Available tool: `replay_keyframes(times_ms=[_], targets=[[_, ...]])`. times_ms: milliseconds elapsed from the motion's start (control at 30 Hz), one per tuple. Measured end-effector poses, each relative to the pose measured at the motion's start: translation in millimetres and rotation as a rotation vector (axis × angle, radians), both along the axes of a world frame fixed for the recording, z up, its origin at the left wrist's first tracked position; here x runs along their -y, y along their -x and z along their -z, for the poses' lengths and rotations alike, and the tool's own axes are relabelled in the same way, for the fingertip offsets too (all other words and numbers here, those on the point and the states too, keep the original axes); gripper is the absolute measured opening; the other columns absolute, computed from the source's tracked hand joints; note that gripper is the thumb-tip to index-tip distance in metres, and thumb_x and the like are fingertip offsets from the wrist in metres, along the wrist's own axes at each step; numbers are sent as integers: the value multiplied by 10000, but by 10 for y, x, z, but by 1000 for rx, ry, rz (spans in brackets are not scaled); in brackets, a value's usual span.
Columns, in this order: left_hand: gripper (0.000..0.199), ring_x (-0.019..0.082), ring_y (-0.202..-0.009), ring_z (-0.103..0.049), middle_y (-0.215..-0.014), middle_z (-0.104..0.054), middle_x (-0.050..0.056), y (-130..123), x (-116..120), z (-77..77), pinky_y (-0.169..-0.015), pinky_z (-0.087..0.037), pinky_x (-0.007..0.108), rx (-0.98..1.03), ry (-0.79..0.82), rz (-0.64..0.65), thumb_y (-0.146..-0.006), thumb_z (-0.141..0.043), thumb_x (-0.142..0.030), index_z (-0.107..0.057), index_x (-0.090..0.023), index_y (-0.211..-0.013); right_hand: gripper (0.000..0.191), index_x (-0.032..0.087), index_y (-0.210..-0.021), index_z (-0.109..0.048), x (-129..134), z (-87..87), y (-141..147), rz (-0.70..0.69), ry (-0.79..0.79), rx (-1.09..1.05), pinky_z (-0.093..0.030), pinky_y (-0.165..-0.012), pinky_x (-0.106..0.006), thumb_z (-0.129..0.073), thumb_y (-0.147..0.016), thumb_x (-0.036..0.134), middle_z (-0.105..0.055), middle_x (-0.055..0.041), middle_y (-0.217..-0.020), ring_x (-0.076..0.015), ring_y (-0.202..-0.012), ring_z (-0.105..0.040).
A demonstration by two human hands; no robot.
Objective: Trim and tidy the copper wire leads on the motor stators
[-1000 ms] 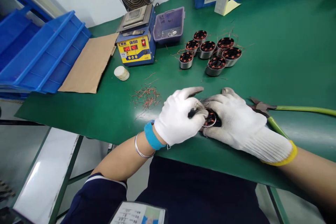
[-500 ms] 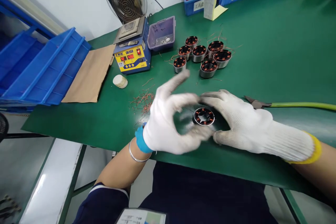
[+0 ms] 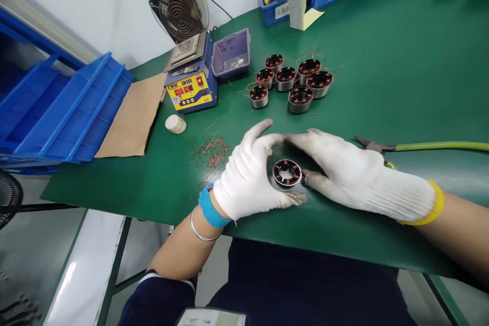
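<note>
A round metal ring with copper windings (image 3: 287,172) lies on the green table between my two gloved hands. My left hand (image 3: 254,175) curves around its left side, thumb and fingers apart, holding nothing. To the ring's right, my right hand (image 3: 344,168) is spread, its thumb tip close to the ring's edge; whether it touches is unclear. Fingertips of both hands meet or nearly meet above the ring. Several similar wound rings (image 3: 300,99) stand in a group farther back. Loose copper wire bits (image 3: 214,154) lie left of my left hand.
Cutters with green handles (image 3: 439,146) lie at the right. At the back stand a blue and yellow device (image 3: 193,92), a purple tray (image 3: 232,55), a fan (image 3: 179,7) and blue tool bins (image 3: 282,10). A white round pot (image 3: 175,124) and cardboard (image 3: 132,117) are at the left.
The fingers of my left hand have come nearer the ring and look less blurred. My right thumb has moved up beside the ring. The whole view has shifted slightly.
</note>
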State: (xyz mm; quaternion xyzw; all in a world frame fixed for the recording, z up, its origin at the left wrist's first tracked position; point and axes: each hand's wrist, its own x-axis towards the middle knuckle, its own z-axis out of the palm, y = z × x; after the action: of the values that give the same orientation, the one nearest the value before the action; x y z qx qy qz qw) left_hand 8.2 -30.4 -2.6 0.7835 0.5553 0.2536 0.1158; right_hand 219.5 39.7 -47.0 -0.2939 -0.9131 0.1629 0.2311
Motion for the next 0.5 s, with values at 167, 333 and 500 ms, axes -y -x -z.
replay_keyframes(times_ms=[167,333,500], targets=[[1212,214,-900,-690,-1357,-575,152,23,14,3,-854,-611,395,183,181,-172,-598,-911,-588,-261,-200,-1544,648,250,-1571,-472,94,14,96,-15,22,63,-596,-959,-451,-480,-923,231,-601,-121,-1489,-333,-1326,-603],[1319,235,-1010,-715,-1292,-637,135,2,4,56,-871,-607,367,380,388,-71,-658,-882,-394,-19,-201,-1637,600,252,-1475,-603,44,-51,129,69,79,185,-593,-941,-520,-571,-877,300,-663,-157,-1399,-391,-1348,-574],[1318,234,-1054,-718,-1232,-696,133,-58,-45,136,-924,-590,381,463,426,5,-683,-755,-236,166,-134,-1620,323,288,-1074,-801,-58,-127,15,-28,52,240,-542,-1009,-542,-528,-901,294,-793,-45,-986,-355,-1191,-675]])
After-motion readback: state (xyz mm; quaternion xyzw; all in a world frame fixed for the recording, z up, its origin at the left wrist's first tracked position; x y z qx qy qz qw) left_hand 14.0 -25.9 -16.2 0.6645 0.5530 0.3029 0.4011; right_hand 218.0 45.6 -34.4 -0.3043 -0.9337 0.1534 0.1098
